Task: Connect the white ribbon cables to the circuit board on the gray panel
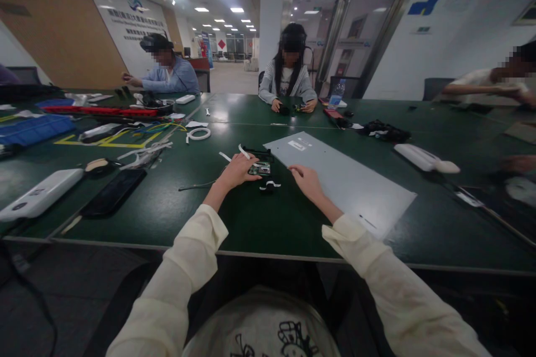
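Note:
Fingers and thumb of my left hand (239,170) close on the left part of a small green circuit board (264,168). White ribbon strips (243,151) stick up by that hand, and a black frame-like part (257,151) lies just behind the board. Nearer to me is a small black piece with a curled white strip (270,185). A thin dark cable (195,186) trails out to the left. My right hand (309,183) is over the left edge of a grey sheet (347,178), its fingers curled together; anything between them is too small to tell.
A black phone (113,192) and a white device (42,194) lie left. Beyond are a coiled white cable (198,134) and a blue tray (37,129). A white device (414,157) and black bundle (385,130) lie right. Other people sit around the table.

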Demonstrator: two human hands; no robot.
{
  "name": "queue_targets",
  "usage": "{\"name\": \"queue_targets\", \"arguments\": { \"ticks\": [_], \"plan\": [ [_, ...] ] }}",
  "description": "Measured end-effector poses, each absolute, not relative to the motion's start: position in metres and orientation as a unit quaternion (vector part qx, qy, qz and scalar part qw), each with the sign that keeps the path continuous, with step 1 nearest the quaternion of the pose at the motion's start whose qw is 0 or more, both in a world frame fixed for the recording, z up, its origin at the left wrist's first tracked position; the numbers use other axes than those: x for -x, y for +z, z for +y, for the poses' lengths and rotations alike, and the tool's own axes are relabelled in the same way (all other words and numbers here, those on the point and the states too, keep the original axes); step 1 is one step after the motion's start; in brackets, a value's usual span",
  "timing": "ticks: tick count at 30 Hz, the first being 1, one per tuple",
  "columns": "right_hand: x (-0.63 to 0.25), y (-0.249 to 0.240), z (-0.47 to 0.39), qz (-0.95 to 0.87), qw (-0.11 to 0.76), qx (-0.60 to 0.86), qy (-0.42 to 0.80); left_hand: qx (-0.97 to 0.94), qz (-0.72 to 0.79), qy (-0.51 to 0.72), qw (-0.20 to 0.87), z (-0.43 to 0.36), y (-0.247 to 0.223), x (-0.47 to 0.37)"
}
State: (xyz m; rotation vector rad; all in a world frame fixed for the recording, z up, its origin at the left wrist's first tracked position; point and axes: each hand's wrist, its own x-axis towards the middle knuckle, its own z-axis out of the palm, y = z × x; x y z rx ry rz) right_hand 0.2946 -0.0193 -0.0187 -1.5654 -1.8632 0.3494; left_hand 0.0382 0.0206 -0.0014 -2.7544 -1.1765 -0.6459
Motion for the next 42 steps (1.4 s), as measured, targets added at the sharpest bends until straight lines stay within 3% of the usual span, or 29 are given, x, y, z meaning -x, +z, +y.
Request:
{"name": "queue_targets", "arguments": {
  "ticks": [12,19,25,29,35,42],
  "plan": [
    [-0.294,-0.019,-0.02,-0.725,0.336,0.588,0.127,0.858,-0.398,-0.32,0.052,0.019,0.011,-0.027],
    [-0.292,-0.02,-0.019,-0.728,0.33,0.588,0.128,0.86,-0.39,-0.323,0.058,0.017,0.008,-0.029],
    [-0.267,-0.011,-0.034,-0.804,0.323,0.495,0.067,0.844,-0.409,-0.338,0.073,0.014,0.006,-0.033],
    [-0.241,-0.004,-0.046,-0.825,0.318,0.444,0.145,0.841,-0.412,-0.342,0.073,0.014,0.005,-0.036],
    [-0.225,-0.007,-0.049,-0.752,0.391,0.446,0.288,0.822,-0.434,-0.362,0.077,0.014,0.007,-0.039],
    [-0.229,-0.004,-0.049,-0.763,0.384,0.429,0.293,0.812,-0.449,-0.362,0.086,0.016,0.003,-0.037]
  ]
}}
